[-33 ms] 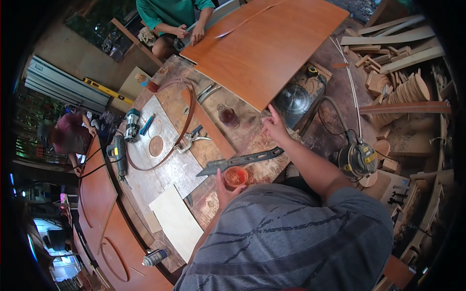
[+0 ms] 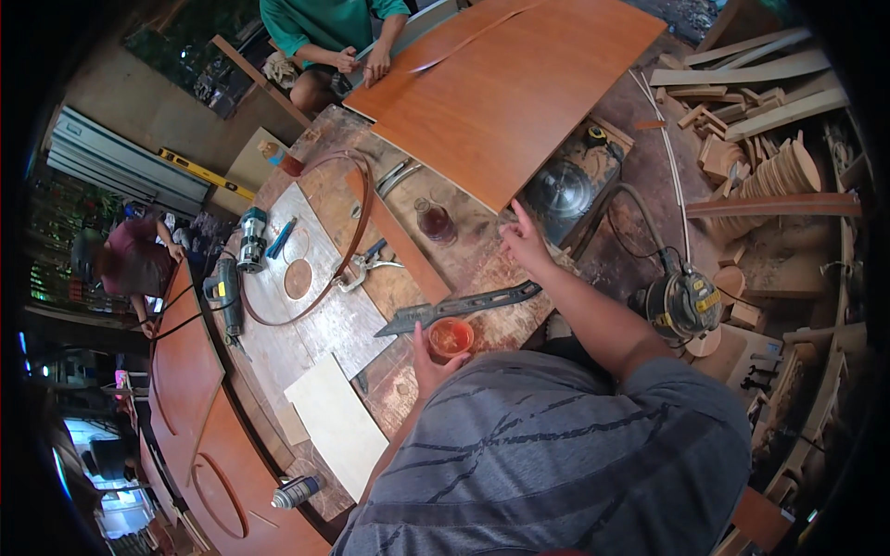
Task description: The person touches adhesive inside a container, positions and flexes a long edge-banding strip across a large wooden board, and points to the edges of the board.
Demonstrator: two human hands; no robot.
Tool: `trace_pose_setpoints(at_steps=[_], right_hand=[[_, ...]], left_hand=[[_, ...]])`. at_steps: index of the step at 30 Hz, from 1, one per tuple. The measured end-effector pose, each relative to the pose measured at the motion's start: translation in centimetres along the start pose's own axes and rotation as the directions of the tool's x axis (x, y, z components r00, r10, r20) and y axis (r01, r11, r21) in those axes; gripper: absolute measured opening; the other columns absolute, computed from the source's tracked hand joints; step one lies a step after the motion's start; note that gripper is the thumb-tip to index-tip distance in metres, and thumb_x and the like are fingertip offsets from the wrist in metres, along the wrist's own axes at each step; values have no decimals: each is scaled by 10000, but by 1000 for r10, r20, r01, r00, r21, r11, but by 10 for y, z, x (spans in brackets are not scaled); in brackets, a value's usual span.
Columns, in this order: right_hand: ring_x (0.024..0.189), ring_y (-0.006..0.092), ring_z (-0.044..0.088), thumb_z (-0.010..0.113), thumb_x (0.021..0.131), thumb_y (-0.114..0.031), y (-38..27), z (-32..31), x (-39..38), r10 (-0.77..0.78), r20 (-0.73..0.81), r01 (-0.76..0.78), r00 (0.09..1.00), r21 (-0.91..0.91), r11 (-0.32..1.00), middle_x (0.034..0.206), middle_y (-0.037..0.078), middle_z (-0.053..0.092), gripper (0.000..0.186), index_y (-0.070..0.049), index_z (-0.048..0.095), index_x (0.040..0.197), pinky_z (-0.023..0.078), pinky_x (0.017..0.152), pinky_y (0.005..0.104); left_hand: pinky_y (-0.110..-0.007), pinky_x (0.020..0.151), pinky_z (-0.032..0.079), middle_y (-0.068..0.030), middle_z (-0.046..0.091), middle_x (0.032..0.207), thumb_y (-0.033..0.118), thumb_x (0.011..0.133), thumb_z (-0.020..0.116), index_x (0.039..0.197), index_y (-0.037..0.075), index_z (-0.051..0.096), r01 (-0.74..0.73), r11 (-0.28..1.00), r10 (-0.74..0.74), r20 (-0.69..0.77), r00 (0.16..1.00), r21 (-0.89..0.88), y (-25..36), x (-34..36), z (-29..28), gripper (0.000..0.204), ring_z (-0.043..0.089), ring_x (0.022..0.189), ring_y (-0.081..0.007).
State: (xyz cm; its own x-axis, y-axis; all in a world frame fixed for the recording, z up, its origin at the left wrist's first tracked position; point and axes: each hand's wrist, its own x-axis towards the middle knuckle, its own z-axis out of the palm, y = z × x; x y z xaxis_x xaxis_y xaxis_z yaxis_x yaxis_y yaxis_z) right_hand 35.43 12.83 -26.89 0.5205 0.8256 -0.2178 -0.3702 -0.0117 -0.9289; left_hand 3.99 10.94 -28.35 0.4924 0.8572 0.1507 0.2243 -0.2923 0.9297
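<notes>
My left hand (image 2: pixel 428 369) is closed round a small round tub (image 2: pixel 451 338) with orange-red stuff inside, close to my shirt. My right hand (image 2: pixel 527 246) reaches forward with the index finger stretched out. Its fingertip is at the near corner of a large reddish-brown wood panel (image 2: pixel 519 93); whether it touches the edge I cannot tell. No object shows in that hand. Just beyond the tub lies a long black tool with a slotted handle (image 2: pixel 464 304). A glass jar of dark red liquid (image 2: pixel 436 224) stands left of my right hand.
A co-worker in green (image 2: pixel 320 32) rests both hands by the panel's far edge. On the workbench lie a trim router (image 2: pixel 251 239), a heat gun (image 2: pixel 225 296), a locking clamp (image 2: pixel 362 267) and curled edging strip (image 2: pixel 363 199). A circular blade (image 2: pixel 561 190) and a corded power tool (image 2: pixel 681 301) sit right.
</notes>
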Motion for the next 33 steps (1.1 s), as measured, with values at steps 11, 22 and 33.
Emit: trace_pose_setpoints(at_steps=[11,22,33], right_hand=[[711,88,551,583,926,-149,2,-5,-10,58,82,-61,995,38,997,947,23,533,683,-132,253,1524,447,542,235],[625,107,563,553,928,-122,-16,-7,-6,-56,-51,56,997,1,998,920,39,555,680,-104,228,1525,451,485,247],[650,94,552,559,931,-111,-11,-3,1,-85,-48,84,995,-24,996,911,23,566,680,-98,231,1527,444,518,242]], left_hand=[[-353,1008,453,-174,557,1277,100,627,905,1495,6,144,51,997,-51,-7,999,-64,6,-1,1,1157,575,1162,-263],[-363,983,479,-186,565,1247,12,614,892,1499,-14,125,44,998,-44,-6,999,-36,8,-1,2,1171,591,1135,-264],[-349,1005,455,-179,552,1286,92,627,903,1497,-2,130,55,996,-54,5,999,-69,8,-1,1,1168,571,1169,-260]])
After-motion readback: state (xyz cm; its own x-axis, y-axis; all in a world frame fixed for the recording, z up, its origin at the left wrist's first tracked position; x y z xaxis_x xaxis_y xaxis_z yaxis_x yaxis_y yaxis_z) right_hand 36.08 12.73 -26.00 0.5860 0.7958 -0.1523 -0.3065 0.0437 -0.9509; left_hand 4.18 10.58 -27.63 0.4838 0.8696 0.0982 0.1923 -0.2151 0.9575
